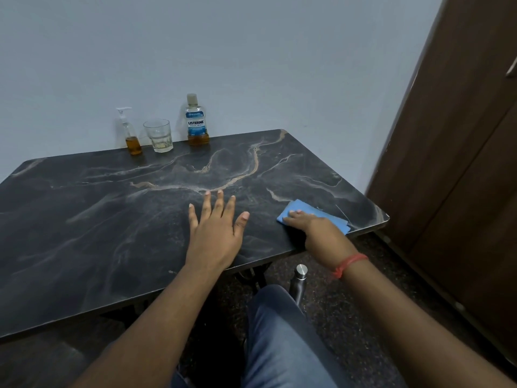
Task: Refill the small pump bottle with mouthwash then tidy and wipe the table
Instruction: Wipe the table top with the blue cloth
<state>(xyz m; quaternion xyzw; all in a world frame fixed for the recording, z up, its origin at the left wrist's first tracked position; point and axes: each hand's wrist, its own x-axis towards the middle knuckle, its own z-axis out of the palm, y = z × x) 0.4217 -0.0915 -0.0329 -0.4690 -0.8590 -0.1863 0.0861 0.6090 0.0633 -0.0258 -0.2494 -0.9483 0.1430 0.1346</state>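
Observation:
At the table's far edge, against the wall, stand a small clear pump bottle (131, 135) with amber liquid at its bottom, a glass tumbler (159, 135), and a Listerine mouthwash bottle (197, 121) with its cap on. My left hand (214, 230) lies flat and open on the dark marble-patterned table (98, 219), fingers spread. My right hand (316, 228) presses down on a folded blue cloth (305, 209) near the table's right front corner. The cloth is partly covered by the hand.
A dark metal flask (298, 281) with a silver cap stands on the floor below the table's front edge, beside my knee. A brown wooden door or cupboard (458, 163) rises close on the right. A pale wall backs the table.

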